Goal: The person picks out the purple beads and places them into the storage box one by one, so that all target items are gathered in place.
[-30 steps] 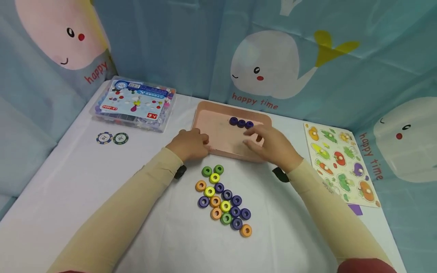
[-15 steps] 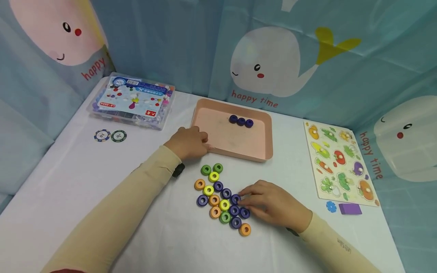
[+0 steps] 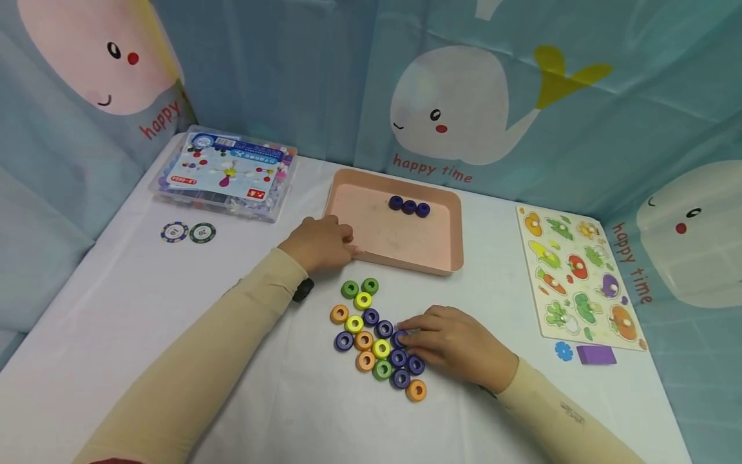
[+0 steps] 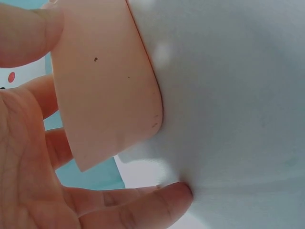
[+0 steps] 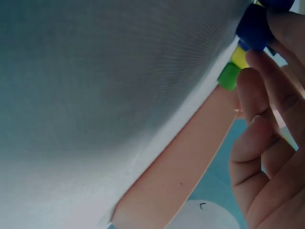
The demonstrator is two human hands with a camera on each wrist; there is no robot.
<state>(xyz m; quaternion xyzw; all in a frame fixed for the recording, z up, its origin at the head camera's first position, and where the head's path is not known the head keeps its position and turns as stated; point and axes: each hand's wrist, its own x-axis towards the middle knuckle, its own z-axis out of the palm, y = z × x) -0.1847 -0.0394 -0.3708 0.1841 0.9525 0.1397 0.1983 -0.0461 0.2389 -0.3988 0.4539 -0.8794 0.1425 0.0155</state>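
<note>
Left fingers curled at the pink tray's corner, holding it, right fingers pinching a purple ring

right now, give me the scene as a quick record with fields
left hand: grips the pink tray at its near left corner
right hand: thumb and finger pinch a purple ring
in tray: three purple rings in a row
loose: three green rings, three yellow rings, four orange rings, six other purple rings
left side: clear plastic kit box, two poker chips
right side: vegetable puzzle board, blue flower-shaped piece, purple block
</note>
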